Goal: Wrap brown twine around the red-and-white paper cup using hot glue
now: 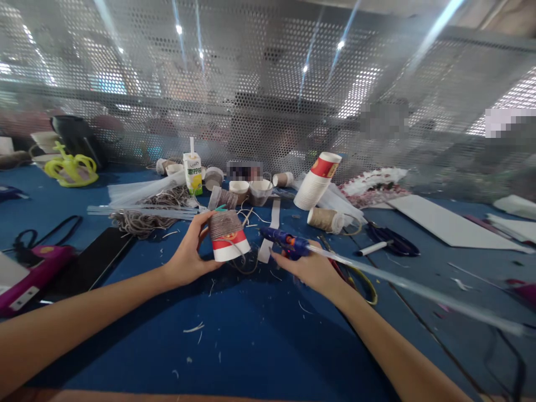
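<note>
Left hand point(189, 261): clasping the twine-wrapped cup point(229, 239), tilted!
Right hand point(315, 271): gripping blue glue gun point(291, 243), pointing left!
Cup stack point(315, 184): leaning, far side!

Light dim, cool, mostly from overhead. Pinpoint highlights point(179, 29) at 11 and 1 o'clock flare into long pale streaks; broader glare bar point(435, 33) near 2. Perforated screen point(259, 72) across 10 to 2: hazy, soft, patchily bright. Pixelated block point(384, 120) at 2. Blue tabletop point(243, 357) deep-toned at 6, soft shadow beside right forearm point(389, 347) near 5. Wide-angle stretch pulls left forearm point(84, 315) long towards 8. Clear glue stick point(419, 286) smears at 4. Centre fairly readable, edges softer.
</note>
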Tool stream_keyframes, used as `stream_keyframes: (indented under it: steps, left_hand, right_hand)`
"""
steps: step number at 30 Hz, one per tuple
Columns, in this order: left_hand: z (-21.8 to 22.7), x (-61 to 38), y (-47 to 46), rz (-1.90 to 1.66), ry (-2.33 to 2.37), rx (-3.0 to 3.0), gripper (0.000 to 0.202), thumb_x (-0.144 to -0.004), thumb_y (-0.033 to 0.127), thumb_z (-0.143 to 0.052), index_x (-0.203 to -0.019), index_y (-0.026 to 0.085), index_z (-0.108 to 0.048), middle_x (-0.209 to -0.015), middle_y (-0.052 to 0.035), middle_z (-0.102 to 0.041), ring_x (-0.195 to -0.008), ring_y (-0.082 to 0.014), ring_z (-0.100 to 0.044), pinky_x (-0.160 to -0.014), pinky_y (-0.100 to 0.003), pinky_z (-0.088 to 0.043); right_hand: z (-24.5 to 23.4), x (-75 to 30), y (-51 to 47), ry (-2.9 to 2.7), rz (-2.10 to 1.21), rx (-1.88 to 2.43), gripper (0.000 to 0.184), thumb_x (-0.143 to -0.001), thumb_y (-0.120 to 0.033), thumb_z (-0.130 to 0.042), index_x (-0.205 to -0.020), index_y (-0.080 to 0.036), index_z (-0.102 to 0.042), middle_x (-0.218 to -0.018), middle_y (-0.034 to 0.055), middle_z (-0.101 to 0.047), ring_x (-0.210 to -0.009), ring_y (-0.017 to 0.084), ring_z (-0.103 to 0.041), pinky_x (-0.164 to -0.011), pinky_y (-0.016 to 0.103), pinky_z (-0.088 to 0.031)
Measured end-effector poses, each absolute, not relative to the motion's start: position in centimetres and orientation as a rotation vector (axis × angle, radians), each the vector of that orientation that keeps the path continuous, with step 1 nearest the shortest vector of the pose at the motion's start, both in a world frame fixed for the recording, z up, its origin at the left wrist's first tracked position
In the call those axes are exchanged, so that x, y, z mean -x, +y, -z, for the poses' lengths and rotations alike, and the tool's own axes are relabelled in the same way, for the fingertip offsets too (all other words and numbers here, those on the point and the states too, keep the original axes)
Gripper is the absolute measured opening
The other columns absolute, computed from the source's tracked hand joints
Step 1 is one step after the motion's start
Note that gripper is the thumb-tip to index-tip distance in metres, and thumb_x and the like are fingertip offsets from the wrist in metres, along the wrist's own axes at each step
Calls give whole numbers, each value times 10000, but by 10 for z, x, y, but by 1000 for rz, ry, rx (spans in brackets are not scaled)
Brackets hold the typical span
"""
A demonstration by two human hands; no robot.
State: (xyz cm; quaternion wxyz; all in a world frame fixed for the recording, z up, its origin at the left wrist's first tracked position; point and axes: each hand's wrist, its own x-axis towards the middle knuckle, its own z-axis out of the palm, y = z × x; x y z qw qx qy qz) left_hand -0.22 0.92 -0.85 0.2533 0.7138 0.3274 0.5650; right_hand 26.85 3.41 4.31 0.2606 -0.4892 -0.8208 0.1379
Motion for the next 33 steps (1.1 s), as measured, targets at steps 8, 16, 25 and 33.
stream_keyframes:
  steps: [8,16,25,33]
  left_hand:
    - [1,3,4,-1453,1187,-2041,790,-698,211,-701,-1390,253,-321,-1391,-140,-375,-1318,-368,-387,-1089,-612,-360]
    - [3,3,9,-1436,1216,-2044,810,-661,174,-721,-1376,246,-347,-1376,-140,-427,-1286,-351,-433,-1067,-598,-388]
    - [1,2,5,-1397,1147,-2142,792,-664,192,-727,-1360,246,-354,-1355,-136,-442,-1295,-343,-422,-1089,-595,-364]
    - [-1,1,3,-1407,1008,-2134,744,-692,189,-697,-1348,265,-355,-1316,-118,-451,-1258,-299,-475,-1059,-514,-441]
  right_hand:
    - [-50,-275,38,-2294,198,1838,585,-613,-601,-733,-875,-115,-539,-923,214,-592,-877,408,-619,-666,451,-496]
    - [-64,-265,14,-2073,-87,1162,377,-813,-328,-595,-1141,-187,-473,-1272,176,-529,-1137,334,-527,-890,500,-477]
    - [-46,-234,-18,-2377,-1043,667,279,-846,-82,-511,-1066,-240,-445,-1334,102,-543,-483,32,-474,-518,248,-502]
    - [-47,-238,-9,-2058,-1313,728,56,-917,-251,-494,-956,-216,-475,-1393,124,-496,-431,-5,-445,-425,195,-492]
